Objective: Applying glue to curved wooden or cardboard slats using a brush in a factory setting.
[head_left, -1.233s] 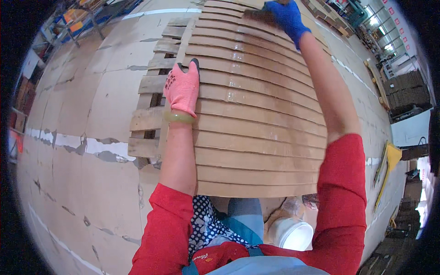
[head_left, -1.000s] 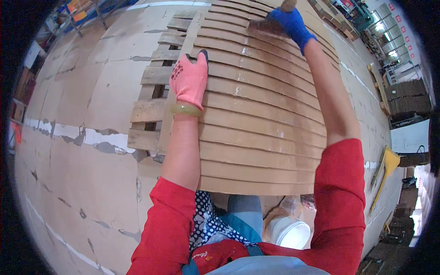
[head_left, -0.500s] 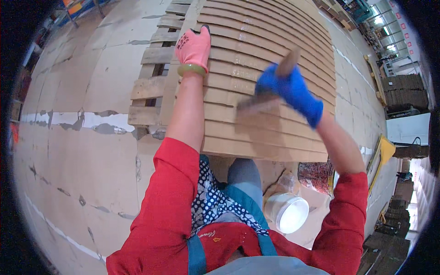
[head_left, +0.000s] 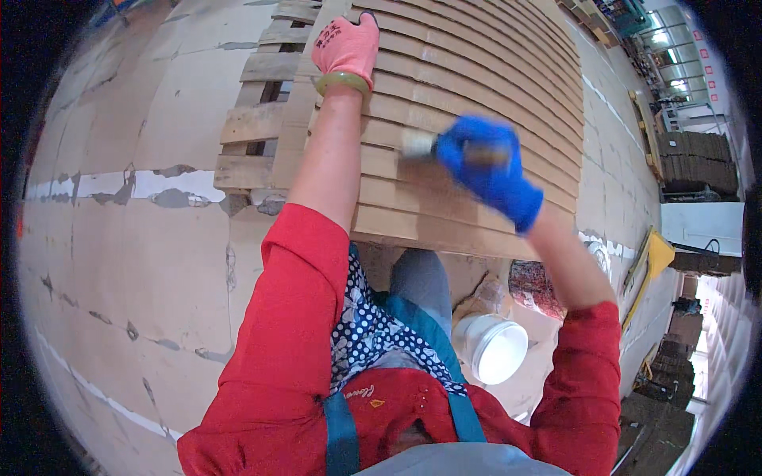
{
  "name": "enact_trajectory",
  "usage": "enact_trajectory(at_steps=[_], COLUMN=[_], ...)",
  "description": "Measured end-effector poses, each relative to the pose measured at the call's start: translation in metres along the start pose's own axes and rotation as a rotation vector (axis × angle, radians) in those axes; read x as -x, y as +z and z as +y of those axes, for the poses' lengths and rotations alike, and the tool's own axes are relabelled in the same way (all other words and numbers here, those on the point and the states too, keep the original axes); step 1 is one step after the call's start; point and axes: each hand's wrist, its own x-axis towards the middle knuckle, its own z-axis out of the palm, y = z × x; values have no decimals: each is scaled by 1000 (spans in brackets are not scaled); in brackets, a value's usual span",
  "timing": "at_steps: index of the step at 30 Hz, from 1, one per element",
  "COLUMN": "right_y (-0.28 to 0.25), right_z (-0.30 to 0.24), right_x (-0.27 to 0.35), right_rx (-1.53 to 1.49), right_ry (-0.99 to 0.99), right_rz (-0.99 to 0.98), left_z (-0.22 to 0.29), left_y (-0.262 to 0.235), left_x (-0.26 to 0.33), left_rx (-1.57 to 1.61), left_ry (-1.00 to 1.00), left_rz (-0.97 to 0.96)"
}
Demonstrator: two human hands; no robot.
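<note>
My left hand (head_left: 347, 46), in a pink glove with dark fingertips, is closed at the left border of the overlapping cardboard sheets (head_left: 468, 226). Its curled fingers are mostly hidden, so what they grip cannot be made out. A blue glove covers my right hand (head_left: 484, 163), which is wrapped round the handle of a brush (head_left: 418, 144). The pale bristles point left, over or against the nearer sheets, and are smeared by motion; contact cannot be told. The sheets lie staggered, their edges forming long parallel steps away from me.
Under the sheets, a wooden pallet (head_left: 250, 125) sticks out at the left. A white bucket (head_left: 502, 354) stands near my legs, with a reddish mottled container (head_left: 533, 287) behind it. Stacked brown cardboard (head_left: 698, 163) and a yellow piece of equipment (head_left: 659, 252) are farther right.
The brush has swung from a blurred, raised-handle pose so its bristles point left, farther up the sheets. My left hand stays at the left border; the whole view has shifted slightly.
</note>
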Motion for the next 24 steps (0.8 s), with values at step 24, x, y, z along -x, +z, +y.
enact_trajectory(at_steps=[24], right_y=[-6], right_z=[-58], right_x=[88], right_rx=[-94], right_ry=[13], right_rz=[-125], left_z=[20], left_y=[12], left_x=[4], left_rx=[0], left_ry=[41], left_rz=[10])
